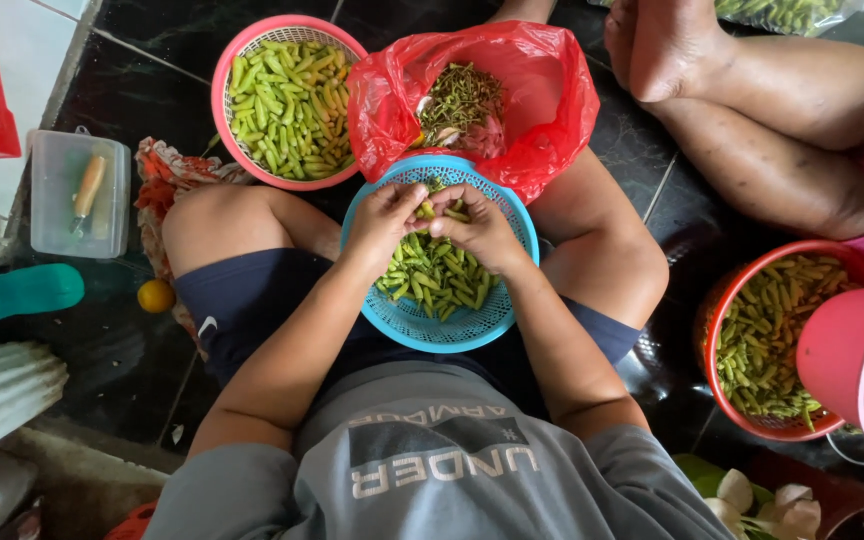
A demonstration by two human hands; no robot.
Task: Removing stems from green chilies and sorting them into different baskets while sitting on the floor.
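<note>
A: What are the hands doing?

B: Both are over a blue basket [422, 325] resting on the person's lap. Left hand [384, 218] & right hand [480, 228] meet at the basket's far rim, fingertips pinched together on one green chili [429, 210]. Narrow grip, both hands on the same pod.

A: How many baskets in view?

B: 3. The blue one, w/ a heap of green chilies [434, 275] too many to count. A pink basket [235, 65] on the dark tiled floor [142, 95], just beyond the left knee, full of chilies. A red basket [742, 290] at the floor's right edge, also filled.

A: Anything else?

B: 1 red plastic bag [552, 100], open, touching the blue basket's far rim; stems & scraps inside. 1 clear plastic box [52, 205] near the left edge w/ 1 wood-handled knife [87, 190] in it. 1 small yellow round fruit [155, 296] beside the left thigh. 1 pink bucket [852, 360] overlapping the red basket. A second person's bare legs [772, 120] at the top right corner.
</note>
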